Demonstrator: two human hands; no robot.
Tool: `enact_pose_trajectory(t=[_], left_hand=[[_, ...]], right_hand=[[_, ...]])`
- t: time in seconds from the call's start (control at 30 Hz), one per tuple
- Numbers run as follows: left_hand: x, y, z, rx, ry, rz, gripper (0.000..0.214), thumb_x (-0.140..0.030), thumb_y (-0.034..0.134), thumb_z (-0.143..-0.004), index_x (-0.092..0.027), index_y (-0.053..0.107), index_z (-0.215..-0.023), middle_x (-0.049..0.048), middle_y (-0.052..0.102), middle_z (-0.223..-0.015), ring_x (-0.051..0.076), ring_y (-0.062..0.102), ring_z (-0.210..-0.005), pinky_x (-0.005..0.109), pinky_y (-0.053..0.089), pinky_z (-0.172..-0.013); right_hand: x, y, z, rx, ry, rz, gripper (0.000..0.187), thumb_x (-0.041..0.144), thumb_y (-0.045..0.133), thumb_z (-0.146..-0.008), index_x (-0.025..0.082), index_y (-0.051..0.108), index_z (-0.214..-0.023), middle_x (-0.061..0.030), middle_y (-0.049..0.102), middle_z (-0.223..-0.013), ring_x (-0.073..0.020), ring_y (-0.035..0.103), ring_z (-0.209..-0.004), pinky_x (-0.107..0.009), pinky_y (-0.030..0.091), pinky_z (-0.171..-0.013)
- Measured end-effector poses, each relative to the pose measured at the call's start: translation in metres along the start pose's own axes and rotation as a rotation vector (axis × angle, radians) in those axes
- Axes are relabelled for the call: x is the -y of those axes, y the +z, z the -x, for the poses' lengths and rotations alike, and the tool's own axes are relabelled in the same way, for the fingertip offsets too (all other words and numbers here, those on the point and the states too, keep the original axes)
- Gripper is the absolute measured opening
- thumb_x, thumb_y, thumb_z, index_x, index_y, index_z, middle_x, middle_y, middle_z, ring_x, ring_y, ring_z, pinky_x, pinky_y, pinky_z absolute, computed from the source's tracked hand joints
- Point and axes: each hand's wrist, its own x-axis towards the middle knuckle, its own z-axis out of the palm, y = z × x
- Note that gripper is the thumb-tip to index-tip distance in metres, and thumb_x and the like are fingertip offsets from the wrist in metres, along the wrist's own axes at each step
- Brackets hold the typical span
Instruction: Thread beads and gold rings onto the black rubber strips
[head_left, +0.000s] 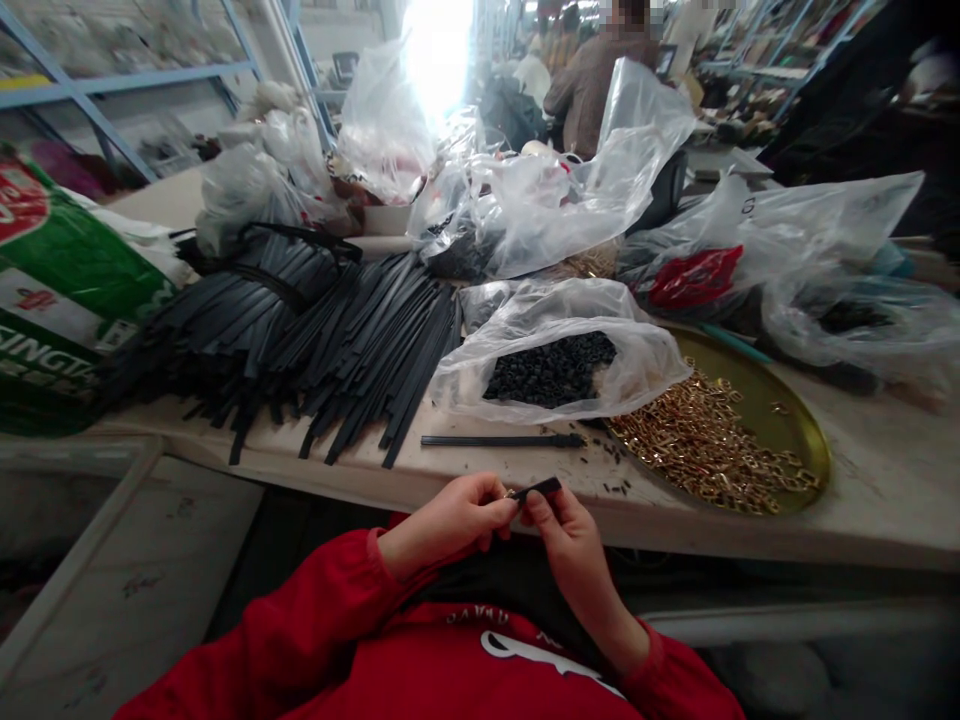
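Observation:
Close to the table's front edge, both hands meet on a black strap (546,487). My left hand (469,515) pinches it where a small gold-coloured buckle (511,493) shows at the fingertips. Thumb and fingers of my right hand (566,530) grip the strap by its short black end. The rest of the strap is hidden by the hands. Just beyond them, a single dark strap (499,441) lies flat on the table. A clear plastic bag (645,375) stands open with many small black loops (551,368) inside. Beside it, gold buckles (697,440) are heaped on a round tray (806,430).
Bundles of black straps (375,350) spread over the left of the table (885,500). At far left stands a green printed bag (52,310). Clear plastic bags (525,210) crowd the back. Several tiny black pieces (616,488) are scattered by the tray. Farther off, a person (600,80) sits.

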Motion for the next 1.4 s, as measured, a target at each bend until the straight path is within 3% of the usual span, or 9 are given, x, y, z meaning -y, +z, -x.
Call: enact_pose_trajectory(t=[0.13, 0.43, 0.6, 0.77, 0.87, 1.0, 1.1, 1.27, 1.4], left_hand=[[0.003, -0.003, -0.003, -0.004, 0.006, 0.011, 0.023, -0.037, 0.054, -0.076, -0.016, 0.046, -0.072, -0.0041, 0.055, -0.059, 0.004, 0.039, -0.041, 0.017, 0.025, -0.037], [0.008, -0.009, -0.007, -0.013, 0.006, 0.04, 0.024, -0.038, 0.056, -0.073, -0.016, 0.045, -0.069, -0.0043, 0.053, -0.057, 0.004, 0.037, -0.04, 0.017, 0.025, -0.038], [0.007, -0.007, -0.008, 0.0, 0.017, 0.067, 0.024, -0.038, 0.056, -0.07, -0.016, 0.046, -0.073, -0.004, 0.054, -0.059, 0.006, 0.044, -0.042, 0.018, 0.031, -0.04], [0.003, -0.004, -0.003, -0.029, 0.045, -0.016, 0.018, -0.032, 0.054, -0.072, -0.017, 0.045, -0.072, -0.0043, 0.053, -0.058, 0.007, 0.047, -0.044, 0.018, 0.033, -0.042], [-0.002, -0.005, 0.003, -0.006, 0.077, -0.081, 0.023, -0.038, 0.054, -0.074, -0.017, 0.045, -0.071, -0.0051, 0.052, -0.055, 0.007, 0.042, -0.043, 0.017, 0.028, -0.04], [-0.012, -0.006, 0.002, -0.071, 0.111, -0.174, 0.033, -0.046, 0.059, -0.071, -0.016, 0.045, -0.064, -0.0063, 0.047, -0.05, 0.006, 0.037, -0.044, 0.017, 0.024, -0.04], [-0.015, -0.006, -0.005, -0.127, 0.121, -0.24, 0.033, -0.045, 0.06, -0.07, -0.017, 0.045, -0.064, -0.0068, 0.045, -0.049, 0.007, 0.038, -0.043, 0.018, 0.024, -0.039], [-0.014, -0.01, -0.019, -0.082, 0.231, -0.318, 0.024, -0.032, 0.052, -0.077, -0.018, 0.051, -0.097, -0.0063, 0.052, -0.058, 0.009, 0.047, -0.049, 0.018, 0.033, -0.045], [-0.017, -0.015, -0.033, -0.091, 0.227, -0.354, 0.02, -0.033, 0.043, -0.081, -0.016, 0.053, -0.078, -0.0055, 0.047, -0.054, 0.009, 0.044, -0.046, 0.019, 0.033, -0.044]], right_hand=[[-0.001, 0.002, -0.005, 0.132, 0.238, -0.262, 0.03, 0.045, 0.062, -0.074, 0.017, 0.056, -0.081, 0.0015, 0.057, -0.068, -0.0107, 0.05, -0.063, -0.022, 0.04, -0.06], [-0.004, 0.006, -0.004, 0.17, 0.303, -0.49, 0.029, 0.031, 0.072, -0.067, 0.02, 0.056, -0.088, 0.004, 0.058, -0.075, -0.0076, 0.05, -0.064, -0.019, 0.04, -0.061], [-0.008, 0.006, -0.006, 0.125, 0.121, -0.218, 0.021, 0.037, 0.062, -0.075, 0.019, 0.053, -0.081, 0.0014, 0.058, -0.074, -0.0123, 0.053, -0.067, -0.024, 0.042, -0.062], [-0.006, -0.002, -0.002, 0.035, -0.289, 0.255, 0.007, 0.026, 0.054, -0.081, 0.019, 0.053, -0.078, -0.0001, 0.053, -0.074, -0.0136, 0.051, -0.069, -0.025, 0.04, -0.063], [-0.001, -0.006, 0.0, 0.04, -0.488, 0.346, 0.001, 0.02, 0.052, -0.082, 0.02, 0.052, -0.081, -0.001, 0.054, -0.079, -0.0137, 0.051, -0.074, -0.025, 0.041, -0.068], [0.002, -0.005, -0.002, 0.049, -0.358, 0.291, 0.01, 0.029, 0.051, -0.084, 0.02, 0.05, -0.079, 0.0014, 0.051, -0.069, -0.0124, 0.049, -0.064, -0.023, 0.039, -0.059], [0.004, -0.006, -0.007, 0.146, -0.221, 0.241, 0.017, 0.035, 0.047, -0.086, 0.019, 0.051, -0.082, 0.0008, 0.053, -0.069, -0.0128, 0.05, -0.063, -0.024, 0.039, -0.058], [0.025, -0.033, -0.05, 0.418, -0.156, 0.319, 0.029, 0.04, 0.037, -0.089, 0.018, 0.056, -0.082, -0.0013, 0.057, -0.07, -0.0146, 0.053, -0.066, -0.025, 0.04, -0.061], [0.037, -0.06, -0.124, 0.087, -0.341, 0.821, 0.022, 0.032, 0.041, -0.088, 0.018, 0.057, -0.082, -0.0037, 0.057, -0.077, -0.0166, 0.054, -0.074, -0.027, 0.039, -0.067]])
